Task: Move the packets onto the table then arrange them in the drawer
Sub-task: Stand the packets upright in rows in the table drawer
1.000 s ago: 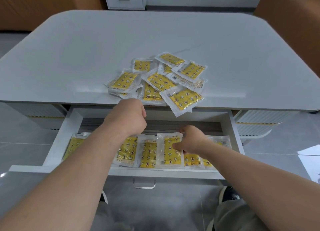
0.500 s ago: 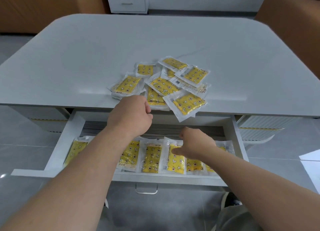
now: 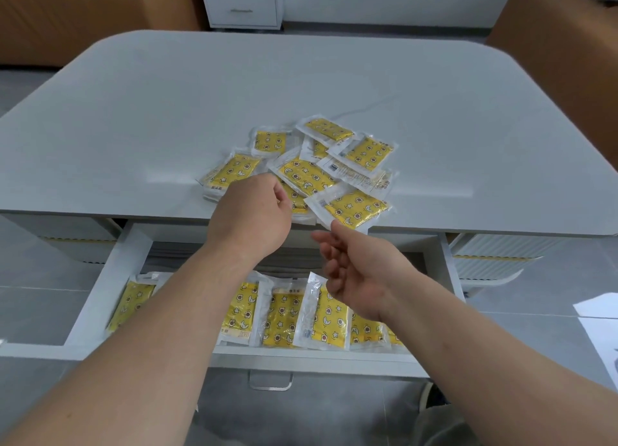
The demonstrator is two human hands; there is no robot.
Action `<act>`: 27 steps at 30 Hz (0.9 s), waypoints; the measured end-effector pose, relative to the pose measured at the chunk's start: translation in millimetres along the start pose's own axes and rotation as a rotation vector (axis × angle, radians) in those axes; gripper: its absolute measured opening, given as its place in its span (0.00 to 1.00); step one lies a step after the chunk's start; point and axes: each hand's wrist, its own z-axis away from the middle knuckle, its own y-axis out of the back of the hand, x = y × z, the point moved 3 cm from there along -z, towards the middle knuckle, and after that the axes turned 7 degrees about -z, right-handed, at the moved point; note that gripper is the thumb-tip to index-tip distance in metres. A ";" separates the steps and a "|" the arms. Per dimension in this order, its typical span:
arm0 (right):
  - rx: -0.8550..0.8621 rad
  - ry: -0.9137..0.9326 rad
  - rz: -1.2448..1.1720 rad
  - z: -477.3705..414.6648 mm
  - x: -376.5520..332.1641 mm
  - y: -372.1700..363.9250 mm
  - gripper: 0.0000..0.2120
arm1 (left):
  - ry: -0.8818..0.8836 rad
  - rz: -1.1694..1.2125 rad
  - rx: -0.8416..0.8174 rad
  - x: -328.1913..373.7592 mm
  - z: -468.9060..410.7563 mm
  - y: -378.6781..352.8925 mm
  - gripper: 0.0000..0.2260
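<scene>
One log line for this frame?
left hand: at pile, grip unclear | right hand: open, above drawer | drawer: open, packets in row

The right hand (image 3: 354, 271) has been lifted off the packets (image 3: 284, 315) in the drawer (image 3: 110, 285), its fingers (image 3: 329, 255) loosened. The left hand (image 3: 250, 218) has been moved up to the pile (image 3: 321, 171) on the tabletop (image 3: 167, 111).

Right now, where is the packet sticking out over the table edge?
In the head view the packet lies at the near right of the pile, over the front edge of the table above the drawer, just beyond the right hand.
</scene>
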 end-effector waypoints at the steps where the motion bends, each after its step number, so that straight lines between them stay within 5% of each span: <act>1: 0.007 0.035 -0.015 2.2 -2.5 -0.2 0.16 | 0.000 -0.003 0.009 1.1 -2.0 -1.2 0.04; 17: -0.033 0.678 -0.016 39.5 -76.7 2.4 0.26 | -0.280 -0.216 0.070 34.6 -18.6 -30.2 0.27; 22: 0.009 0.814 -0.064 49.5 -86.0 9.0 0.26 | -0.319 -0.231 0.078 37.0 -16.3 -30.6 0.21; 27: 0.113 0.741 -0.297 43.7 -86.5 20.6 0.22 | -0.338 -0.128 0.119 36.3 -12.6 -26.0 0.16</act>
